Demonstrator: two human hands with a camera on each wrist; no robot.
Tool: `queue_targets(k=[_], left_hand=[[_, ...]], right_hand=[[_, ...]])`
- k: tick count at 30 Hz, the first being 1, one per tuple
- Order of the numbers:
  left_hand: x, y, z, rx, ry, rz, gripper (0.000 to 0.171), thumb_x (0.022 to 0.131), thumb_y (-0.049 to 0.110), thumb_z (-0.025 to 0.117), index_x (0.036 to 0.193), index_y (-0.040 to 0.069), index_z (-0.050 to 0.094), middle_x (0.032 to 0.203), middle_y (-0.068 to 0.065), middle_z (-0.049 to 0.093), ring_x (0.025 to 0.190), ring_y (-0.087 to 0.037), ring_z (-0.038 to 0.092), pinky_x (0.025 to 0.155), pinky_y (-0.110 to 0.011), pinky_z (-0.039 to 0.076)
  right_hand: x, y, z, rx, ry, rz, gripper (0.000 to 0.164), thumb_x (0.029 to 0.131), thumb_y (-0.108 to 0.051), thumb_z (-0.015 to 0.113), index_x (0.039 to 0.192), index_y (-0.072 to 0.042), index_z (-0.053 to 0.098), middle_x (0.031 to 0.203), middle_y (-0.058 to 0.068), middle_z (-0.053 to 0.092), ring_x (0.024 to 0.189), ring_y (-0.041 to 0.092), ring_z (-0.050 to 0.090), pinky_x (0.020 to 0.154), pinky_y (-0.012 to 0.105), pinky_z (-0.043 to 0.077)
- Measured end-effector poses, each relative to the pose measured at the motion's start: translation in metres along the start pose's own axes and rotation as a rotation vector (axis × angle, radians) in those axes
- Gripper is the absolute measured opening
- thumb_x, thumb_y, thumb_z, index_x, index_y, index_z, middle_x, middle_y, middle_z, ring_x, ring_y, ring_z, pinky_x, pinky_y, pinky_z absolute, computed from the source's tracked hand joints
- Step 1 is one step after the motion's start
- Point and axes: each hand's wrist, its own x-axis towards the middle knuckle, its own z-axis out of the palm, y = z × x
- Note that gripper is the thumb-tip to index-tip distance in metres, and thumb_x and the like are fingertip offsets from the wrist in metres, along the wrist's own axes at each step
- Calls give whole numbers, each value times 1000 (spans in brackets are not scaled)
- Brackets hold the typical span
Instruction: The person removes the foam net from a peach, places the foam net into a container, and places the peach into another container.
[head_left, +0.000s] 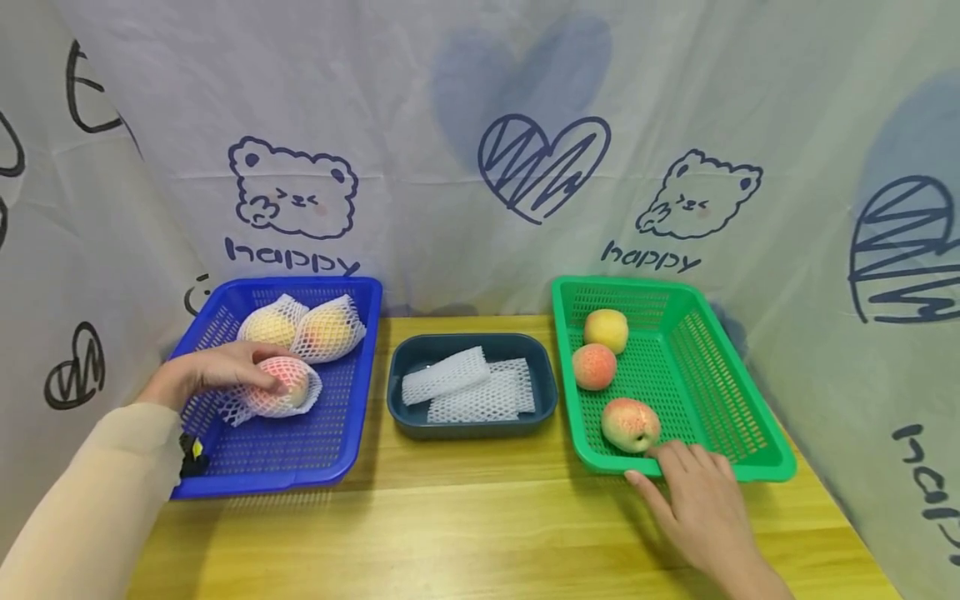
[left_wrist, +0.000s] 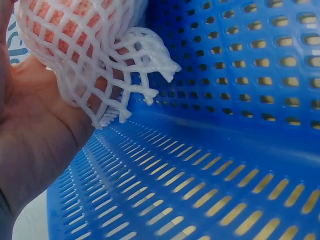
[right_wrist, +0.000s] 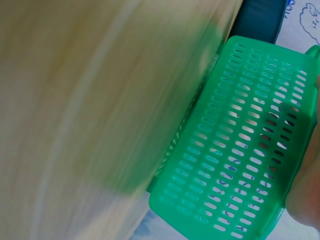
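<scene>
My left hand [head_left: 232,371] holds a peach [head_left: 288,385] wrapped in a white foam net [left_wrist: 82,65] inside the blue basket [head_left: 356,392]. The net's loose end hangs past the palm in the left wrist view. Two more net-wrapped peaches, one [head_left: 272,327] beside the other [head_left: 328,329], lie behind that hand. At the front rim of the green basket [head_left: 757,417], my right hand [head_left: 697,500] reaches its fingers over the edge, thumb outside. Its index finger is right by the nearest bare peach [head_left: 630,425]. The right wrist view shows only part of that hand [right_wrist: 306,190].
Between the baskets stands a dark blue tray [head_left: 472,430] with several white foam nets [head_left: 480,400]. Two bare peaches, a yellowish one [head_left: 606,332] and a redder one [head_left: 595,367], sit along the green basket's left side. A printed curtain [head_left: 420,225] hangs behind the wooden table [head_left: 450,533].
</scene>
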Motion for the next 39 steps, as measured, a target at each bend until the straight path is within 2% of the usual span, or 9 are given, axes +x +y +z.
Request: queue_targets(k=[3, 8, 13, 17, 23, 26, 31, 33, 39], left_hand=[[-5, 3, -2, 2, 37, 24, 76, 88, 32, 75, 151, -1, 48, 144, -23, 55, 127, -35, 49, 103, -49, 46], [-13, 18, -11, 4, 115, 54, 71, 90, 29, 75, 150, 2, 50, 131, -16, 62, 111, -25, 54, 91, -36, 49], [-19, 34, -14, -9, 200, 82, 68, 90, 27, 77, 149, 6, 52, 124, -14, 64, 104, -23, 57, 85, -34, 52], [-24, 52, -14, -12, 277, 127, 66, 90, 26, 79, 148, 8, 54, 127, -14, 64, 106, -22, 57, 84, -31, 53], [-37, 86, -10, -74, 402, 171, 64, 89, 19, 81, 147, 13, 55, 125, -9, 64, 104, -19, 59, 83, -28, 54], [-44, 103, -5, -102, 469, 230, 65, 88, 14, 82, 147, 14, 56, 120, -4, 65, 101, -16, 61, 81, -25, 55], [-55, 130, 12, -114, 536, 397, 69, 84, 6, 84, 147, 8, 56, 118, -1, 67, 98, -13, 64, 81, -19, 55], [-60, 141, 21, -108, 569, 428, 70, 82, 6, 85, 146, 10, 57, 118, -2, 67, 97, -12, 64, 80, -18, 54], [-70, 169, 52, -129, 665, 445, 72, 79, 7, 88, 144, 18, 60, 122, -5, 67, 97, -16, 65, 78, -19, 56]], right_hand=[[0, 0, 1, 4, 6, -8, 35, 99, -43, 68, 109, -9, 69, 103, 5, 68, 93, 29, 62, 77, 48, 45], [0, -1, 1, 9, 15, -8, 35, 100, -42, 68, 108, -8, 69, 102, 5, 68, 93, 29, 62, 77, 49, 45], [-1, -1, 1, 14, 21, -1, 35, 100, -42, 68, 108, -8, 69, 102, 6, 68, 93, 30, 62, 78, 50, 45], [-2, -1, 1, 21, 17, 3, 35, 99, -42, 68, 108, -8, 69, 103, 6, 68, 94, 31, 63, 77, 50, 45], [1, -2, -2, 38, 1, 16, 36, 99, -42, 69, 110, -8, 70, 105, 7, 70, 97, 32, 64, 79, 52, 46], [2, -2, -4, 46, -21, 29, 37, 100, -42, 68, 111, -7, 70, 107, 8, 70, 98, 32, 64, 81, 53, 46], [4, -2, -9, 69, -96, 61, 40, 102, -45, 65, 114, -7, 70, 111, 9, 70, 103, 34, 63, 84, 56, 46], [5, -3, -12, 83, -133, 77, 42, 103, -46, 63, 116, -7, 69, 114, 10, 70, 105, 35, 63, 86, 57, 46], [11, -5, -21, 104, -221, 104, 49, 105, -50, 58, 121, -6, 70, 119, 11, 70, 111, 37, 63, 90, 62, 45]])
